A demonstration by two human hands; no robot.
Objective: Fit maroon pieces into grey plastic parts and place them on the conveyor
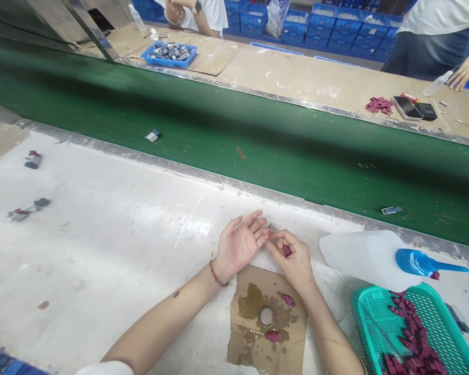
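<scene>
For handling this well, the small maroon piece point(286, 251) is best kept lightly tucked in the curled fingers of the right hand point(298, 265), leaving its thumb and forefinger free for fine work; a hard squeeze could make it slip, more so if it is wet. That thumb and forefinger are drawn together at the fingertips of the left hand point(234, 250), which is palm up with its fingers apart and loosely bent; whether anything tiny sits between the two hands, I cannot tell. Keeping both wrists low and steady would help. The piece is above the stained cardboard point(238, 333), near its far edge, and looks dark, small and chunky, though the fingers partly hide its outline. Similar pieces lie on the cardboard beside a round cap point(267, 316) and in the green basket point(361, 323)
</scene>
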